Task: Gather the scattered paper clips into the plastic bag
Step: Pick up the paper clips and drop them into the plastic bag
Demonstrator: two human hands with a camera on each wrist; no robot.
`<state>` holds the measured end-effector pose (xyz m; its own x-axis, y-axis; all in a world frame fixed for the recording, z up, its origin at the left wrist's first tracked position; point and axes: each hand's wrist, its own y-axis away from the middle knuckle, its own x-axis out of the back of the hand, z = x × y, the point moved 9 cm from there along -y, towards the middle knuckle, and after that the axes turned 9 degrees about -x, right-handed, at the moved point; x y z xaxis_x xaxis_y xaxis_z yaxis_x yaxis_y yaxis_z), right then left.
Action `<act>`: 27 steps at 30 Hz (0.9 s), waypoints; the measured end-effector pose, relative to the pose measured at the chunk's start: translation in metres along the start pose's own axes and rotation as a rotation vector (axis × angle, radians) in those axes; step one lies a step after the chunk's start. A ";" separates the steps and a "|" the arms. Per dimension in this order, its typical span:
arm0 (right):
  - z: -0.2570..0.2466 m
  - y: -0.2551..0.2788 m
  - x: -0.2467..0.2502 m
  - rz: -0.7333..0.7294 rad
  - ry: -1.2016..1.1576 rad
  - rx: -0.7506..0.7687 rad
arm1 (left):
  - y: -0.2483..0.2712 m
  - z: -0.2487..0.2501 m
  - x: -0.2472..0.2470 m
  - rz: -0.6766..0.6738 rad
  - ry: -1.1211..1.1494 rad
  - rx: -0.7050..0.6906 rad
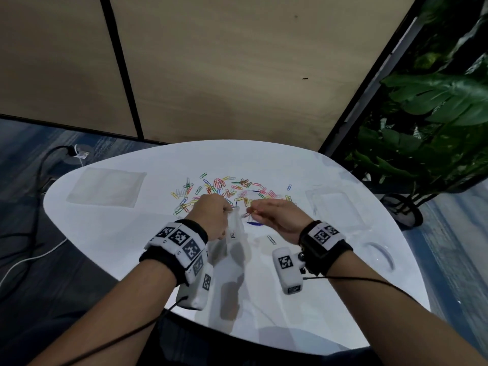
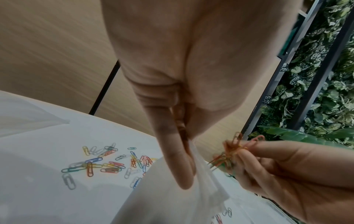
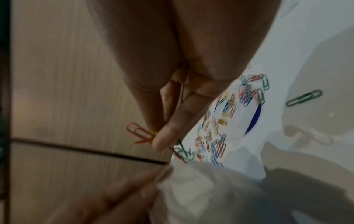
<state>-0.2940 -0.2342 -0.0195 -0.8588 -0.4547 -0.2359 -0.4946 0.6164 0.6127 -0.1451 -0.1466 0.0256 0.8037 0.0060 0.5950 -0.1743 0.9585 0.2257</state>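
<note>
The plastic bag (image 1: 232, 249) hangs limp from the left hand (image 1: 211, 217), whose thumb and fingers (image 2: 180, 159) are pinched together on its top edge; the film looks thin, soft and light, so I judge it will sag shut unless one lip is held up and the mouth teased apart, and the rim is the place to take it. The right hand (image 1: 277, 216) sits just beside that mouth, its fingers (image 2: 268, 153) clamped on a small tangled bunch of clips (image 2: 229, 154) (roughly half a dozen, red, orange and green, too knotted to count exactly). Paper clips are light, stiff and springy wire, smooth-coated and likely slippery; they hook into one another, which helps lifting several at once but risks strays dropping; pinching a cluster from above seems better than chasing single ones.

The scattered paper clips (image 1: 219, 188) lie in one loose band across the middle of the white surface (image 1: 330, 299), beyond both hands; several dozen, too many and too overlapped for a true count. One clip (image 1: 289, 187) lies apart to the right, and one more (image 1: 271, 239) near the right wrist. Besides the held bag, two other clear flat bags rest on the surface: one (image 1: 105, 190) far left, one (image 1: 338, 210) to the right; so three bags in all, as far as I can tell.
</note>
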 end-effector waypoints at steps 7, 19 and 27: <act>0.000 0.012 -0.037 0.198 0.570 0.249 | 0.003 0.009 -0.006 0.016 -0.014 -0.033; -0.030 0.013 -0.056 0.185 0.911 0.467 | 0.004 -0.004 0.012 0.051 0.027 -0.031; 0.018 -0.035 0.154 0.821 1.063 -0.256 | 0.002 -0.008 0.008 0.039 0.012 -0.010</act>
<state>-0.4114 -0.3148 -0.0909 -0.3177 -0.3607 0.8769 0.2410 0.8637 0.4426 -0.1342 -0.1427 0.0245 0.8033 0.0474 0.5937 -0.2003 0.9602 0.1944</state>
